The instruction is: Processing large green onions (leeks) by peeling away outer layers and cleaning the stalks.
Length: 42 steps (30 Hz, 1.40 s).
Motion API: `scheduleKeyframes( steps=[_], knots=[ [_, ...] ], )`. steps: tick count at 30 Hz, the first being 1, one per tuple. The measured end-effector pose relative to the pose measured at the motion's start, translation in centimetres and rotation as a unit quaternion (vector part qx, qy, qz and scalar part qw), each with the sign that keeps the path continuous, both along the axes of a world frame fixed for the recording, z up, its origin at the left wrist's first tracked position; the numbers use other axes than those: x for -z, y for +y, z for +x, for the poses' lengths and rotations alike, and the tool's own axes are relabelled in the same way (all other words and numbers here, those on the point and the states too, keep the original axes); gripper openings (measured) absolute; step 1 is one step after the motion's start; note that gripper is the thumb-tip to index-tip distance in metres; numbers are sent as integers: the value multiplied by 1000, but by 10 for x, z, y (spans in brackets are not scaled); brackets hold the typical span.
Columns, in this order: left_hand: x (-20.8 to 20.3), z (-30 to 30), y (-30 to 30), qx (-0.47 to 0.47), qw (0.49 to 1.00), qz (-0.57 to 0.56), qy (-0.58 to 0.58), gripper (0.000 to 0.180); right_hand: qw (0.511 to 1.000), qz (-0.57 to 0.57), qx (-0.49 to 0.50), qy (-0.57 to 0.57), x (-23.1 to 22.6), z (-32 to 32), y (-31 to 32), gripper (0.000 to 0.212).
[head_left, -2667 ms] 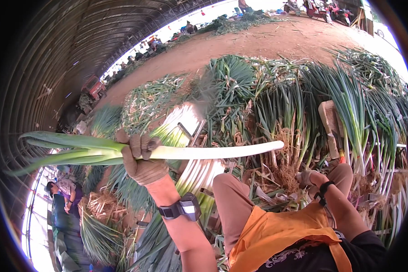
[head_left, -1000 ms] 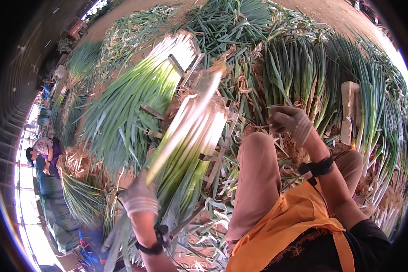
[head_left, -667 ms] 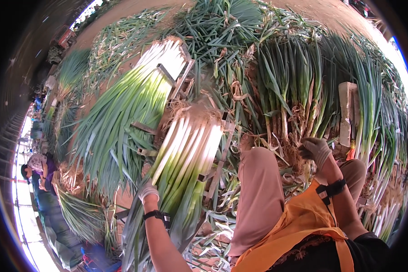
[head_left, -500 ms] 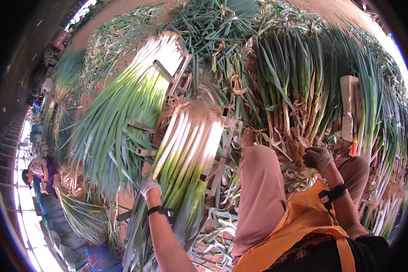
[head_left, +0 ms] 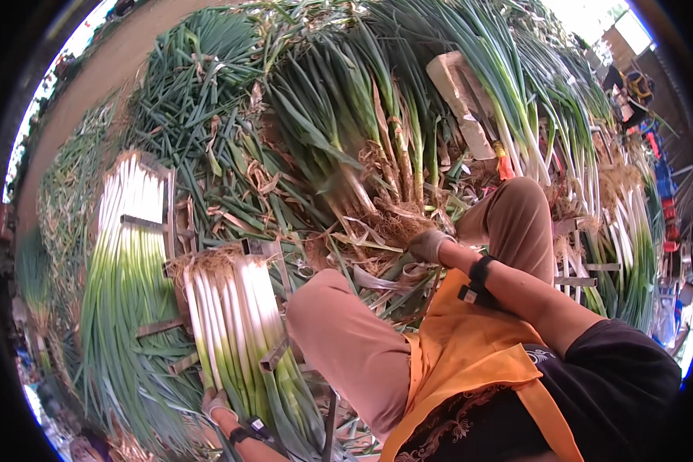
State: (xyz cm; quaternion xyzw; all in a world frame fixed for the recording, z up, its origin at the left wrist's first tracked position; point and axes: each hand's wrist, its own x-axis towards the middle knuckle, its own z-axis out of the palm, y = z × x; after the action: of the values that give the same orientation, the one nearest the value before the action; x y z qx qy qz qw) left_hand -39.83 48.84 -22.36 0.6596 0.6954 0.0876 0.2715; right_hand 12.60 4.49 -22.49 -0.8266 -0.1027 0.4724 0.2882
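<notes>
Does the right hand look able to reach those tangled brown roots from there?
Probably yes: the right hand is right by the tangled brown roots, and nothing visible blocks the way.

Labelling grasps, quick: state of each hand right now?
Left hand: at the white-stalked bundle's edge; grip can't be told.
Right hand: at the brown roots; grip can't be told.

Brown earth floor (head_left: 85, 100) — bright daylight (head_left: 581, 15)

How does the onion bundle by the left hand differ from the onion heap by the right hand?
The onion bundle shows clean white stalks; the onion heap has dry brown leaves among its stalks. The bundle's roots form its far end, the heap's its near end. Both have green leaves.
</notes>
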Motion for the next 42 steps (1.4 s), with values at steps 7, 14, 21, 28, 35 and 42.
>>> scheduleKeyframes(
  steps=[7,14,21,28,35,42],
  knots=[
    [-140,274,-91,21,899,24,-438,20,981,39,-61,-182,26,47,71,26],
    [-100,444,-159,95,811,-230,-530,20,965,-181,-5,-189,77,70,144,26],
    [-76,472,-158,69,865,-272,-416,22,982,71,-161,-61,40,123,132,35],
    [-77,499,-185,108,861,-341,-363,18,804,272,333,410,25,60,-1,18],
    [-41,503,-244,55,680,-555,-476,49,962,230,82,120,-183,-18,-11,22],
    [-136,521,-305,-42,585,-471,-659,49,980,191,-35,33,-141,-69,-93,36]
  ],
)
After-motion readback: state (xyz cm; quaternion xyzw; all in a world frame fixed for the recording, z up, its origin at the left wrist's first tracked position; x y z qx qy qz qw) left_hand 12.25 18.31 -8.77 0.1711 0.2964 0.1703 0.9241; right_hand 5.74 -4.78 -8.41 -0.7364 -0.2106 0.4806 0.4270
